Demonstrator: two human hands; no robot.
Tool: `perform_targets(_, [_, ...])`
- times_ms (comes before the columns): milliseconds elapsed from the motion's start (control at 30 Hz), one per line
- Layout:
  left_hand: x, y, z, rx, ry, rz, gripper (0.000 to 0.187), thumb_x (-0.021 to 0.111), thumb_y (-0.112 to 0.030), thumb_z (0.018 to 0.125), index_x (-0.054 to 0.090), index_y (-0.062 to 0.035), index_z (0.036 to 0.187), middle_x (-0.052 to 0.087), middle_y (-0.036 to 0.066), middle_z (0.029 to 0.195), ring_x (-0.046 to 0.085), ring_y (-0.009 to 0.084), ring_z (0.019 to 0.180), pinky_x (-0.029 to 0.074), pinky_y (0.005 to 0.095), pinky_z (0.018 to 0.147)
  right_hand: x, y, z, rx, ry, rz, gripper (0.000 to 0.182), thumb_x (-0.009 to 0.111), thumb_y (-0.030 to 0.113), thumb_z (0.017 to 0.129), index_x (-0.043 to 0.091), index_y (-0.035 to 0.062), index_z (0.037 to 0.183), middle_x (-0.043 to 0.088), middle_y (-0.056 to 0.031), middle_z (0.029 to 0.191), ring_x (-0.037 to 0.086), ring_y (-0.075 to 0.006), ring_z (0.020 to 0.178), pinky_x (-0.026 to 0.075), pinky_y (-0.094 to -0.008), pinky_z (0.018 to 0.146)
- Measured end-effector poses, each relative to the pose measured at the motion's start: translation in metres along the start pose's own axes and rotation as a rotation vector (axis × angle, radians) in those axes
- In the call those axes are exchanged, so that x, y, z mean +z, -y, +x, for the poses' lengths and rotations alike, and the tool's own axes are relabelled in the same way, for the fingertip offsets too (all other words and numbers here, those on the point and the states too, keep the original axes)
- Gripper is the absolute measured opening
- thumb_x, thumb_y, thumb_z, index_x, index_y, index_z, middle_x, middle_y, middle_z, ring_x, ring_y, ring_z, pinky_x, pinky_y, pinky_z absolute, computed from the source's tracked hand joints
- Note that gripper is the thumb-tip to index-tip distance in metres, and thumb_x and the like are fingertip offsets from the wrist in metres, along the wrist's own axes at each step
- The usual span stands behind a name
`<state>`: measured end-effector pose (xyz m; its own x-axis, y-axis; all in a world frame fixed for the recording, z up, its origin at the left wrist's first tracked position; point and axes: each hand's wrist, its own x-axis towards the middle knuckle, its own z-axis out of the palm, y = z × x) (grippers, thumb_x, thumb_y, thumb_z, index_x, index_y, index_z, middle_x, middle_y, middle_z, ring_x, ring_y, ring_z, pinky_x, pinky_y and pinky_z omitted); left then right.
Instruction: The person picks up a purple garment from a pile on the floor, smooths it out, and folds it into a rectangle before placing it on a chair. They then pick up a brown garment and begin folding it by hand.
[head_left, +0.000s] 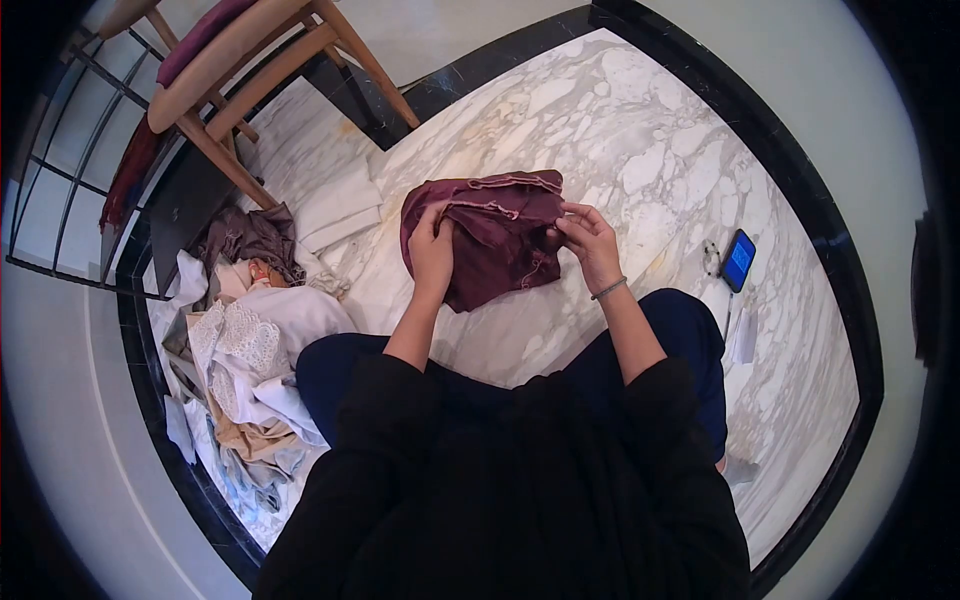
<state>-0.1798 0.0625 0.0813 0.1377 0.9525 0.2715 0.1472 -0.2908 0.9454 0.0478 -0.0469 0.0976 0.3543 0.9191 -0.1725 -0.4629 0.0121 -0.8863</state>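
A maroon, shiny cloth [490,245] with pale stitched trim along its edges lies partly folded in front of me, over the marble floor. My left hand [431,250] grips its left side, the thumb on top and the fingers partly hidden by fabric. At the cloth's right edge, my right hand [590,240] pinches a bit of the fabric between thumb and fingertips. A thin band [608,288] circles my right wrist.
A heap of clothes [250,340] lies left of my knee, with a folded white cloth [335,210] behind it. A wooden chair [270,100] and a black wire rack [75,170] stand back left. A lit phone [738,262] rests on the marble floor [640,130] at right.
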Motion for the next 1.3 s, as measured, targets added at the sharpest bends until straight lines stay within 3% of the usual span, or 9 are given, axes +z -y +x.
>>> perform_targets(100, [0.004,-0.009,-0.001,0.009,-0.012,-0.054,0.034,0.05,0.0,0.09,0.066,-0.0114,0.117,0.064,0.01,0.095,0.064,0.0234,0.09,0.047,0.0327,0.08,0.0,-0.004,0.002,-0.02,0.013,0.02,0.032,0.067,0.004,0.087,0.058,0.002,0.118,0.066,-0.0049,0.094,0.068,-0.0163,0.086,0.054,-0.026,0.078])
perform_targets(200, [-0.005,-0.023,-0.007,-0.066,0.272,0.38,0.051,0.045,0.006,0.089,0.063,-0.022,0.127,0.063,0.012,0.109,0.061,0.0206,0.102,0.043,0.0244,0.093,-0.001,-0.005,0.003,-0.009,0.036,0.007,0.032,0.067,0.004,0.087,0.058,0.0024,0.118,0.066,-0.0054,0.095,0.068,-0.0155,0.086,0.054,-0.026,0.079])
perform_targets(233, [-0.009,-0.023,-0.003,-0.112,0.45,0.578,0.065,0.056,0.003,0.082,0.053,-0.0324,0.136,0.051,0.016,0.133,0.054,0.0296,0.116,0.043,0.0341,0.098,-0.001,-0.004,0.002,0.007,0.046,-0.013,0.032,0.067,0.004,0.087,0.058,0.0026,0.118,0.067,-0.0054,0.095,0.068,-0.0153,0.087,0.054,-0.0259,0.079])
perform_targets(367, [0.006,-0.029,-0.024,0.121,0.475,0.768,0.095,0.076,-0.006,0.069,0.032,-0.0382,0.146,0.011,0.013,0.157,0.017,0.0424,0.143,0.03,0.065,0.106,0.002,0.0,-0.002,0.103,0.119,-0.005,0.033,0.068,0.004,0.086,0.059,0.003,0.118,0.067,-0.0051,0.096,0.067,-0.0142,0.087,0.054,-0.0249,0.079])
perform_targets(467, [0.017,-0.033,-0.037,0.245,0.577,0.68,0.092,0.074,-0.005,0.069,0.035,-0.0359,0.146,0.011,0.015,0.159,0.019,0.0435,0.143,0.032,0.0537,0.109,0.009,0.004,-0.009,0.154,0.238,-0.05,0.035,0.067,0.009,0.088,0.059,0.0047,0.121,0.066,-0.0012,0.096,0.067,-0.0133,0.087,0.052,-0.0255,0.078])
perform_targets(600, [0.026,-0.027,-0.03,0.303,0.526,0.384,0.049,0.061,0.0,0.081,0.058,-0.0153,0.127,0.055,0.01,0.121,0.054,0.0311,0.114,0.044,0.0464,0.094,0.006,0.0,-0.007,0.184,0.258,-0.034,0.034,0.061,0.011,0.091,0.058,0.0047,0.125,0.066,-0.0032,0.099,0.068,-0.0149,0.088,0.053,-0.0252,0.073])
perform_targets(700, [0.025,-0.035,-0.029,0.315,0.32,0.295,0.035,0.051,0.006,0.082,0.063,-0.0055,0.113,0.059,0.01,0.097,0.059,0.0304,0.092,0.046,0.0381,0.085,0.006,0.003,-0.009,0.169,0.231,-0.023,0.035,0.057,0.009,0.092,0.057,0.0048,0.127,0.066,-0.0053,0.107,0.067,-0.0165,0.092,0.055,-0.0265,0.072])
perform_targets(900, [0.024,-0.053,-0.025,0.177,0.215,-0.162,0.035,0.041,0.011,0.079,0.063,-0.0014,0.103,0.059,0.01,0.09,0.06,0.0232,0.087,0.045,0.0325,0.083,0.005,-0.018,-0.001,-0.028,0.166,-0.29,0.05,0.06,-0.005,0.083,0.054,0.0084,0.131,0.055,-0.0058,0.125,0.063,-0.0186,0.104,0.055,-0.0295,0.082])
perform_targets(1300, [-0.008,-0.078,-0.021,0.046,0.557,-0.361,0.017,0.047,0.003,0.077,0.056,0.0,0.092,0.058,0.003,0.09,0.056,0.0111,0.089,0.043,0.024,0.084,0.013,-0.057,0.006,-0.519,0.106,-0.966,0.073,0.075,0.001,0.066,0.051,0.0128,0.133,0.05,-0.0135,0.132,0.049,-0.0332,0.121,0.04,-0.0382,0.104])
